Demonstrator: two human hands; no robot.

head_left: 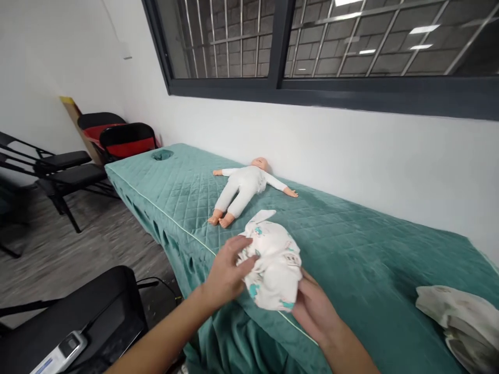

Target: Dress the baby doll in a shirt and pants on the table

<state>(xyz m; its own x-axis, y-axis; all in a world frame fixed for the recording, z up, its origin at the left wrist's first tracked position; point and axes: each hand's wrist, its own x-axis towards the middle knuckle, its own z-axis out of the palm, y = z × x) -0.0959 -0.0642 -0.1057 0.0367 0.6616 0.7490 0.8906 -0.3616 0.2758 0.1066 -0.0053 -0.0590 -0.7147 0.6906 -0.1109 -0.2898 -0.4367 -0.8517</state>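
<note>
A bunched white baby garment [273, 259] with teal printed figures and a small label is held up over the near edge of the bed. My left hand [231, 267] grips its left side, with the fingertips and thumb on the fabric. From below and to the right, my right hand [314, 306] supports it, its fingers partly hidden behind the cloth. Beyond the garment, a baby doll [245, 182] in a white long-sleeved suit lies on its back, arms spread and feet toward me. How the garment is folded I cannot tell.
A teal quilted cover [351, 259] with a face hole at the far left lies over the bed, against a white wall under a barred window. Crumpled pale cloth [463, 317] rests at the right. Black chairs [70, 171] and a chair bearing a white device [62, 353] stand left.
</note>
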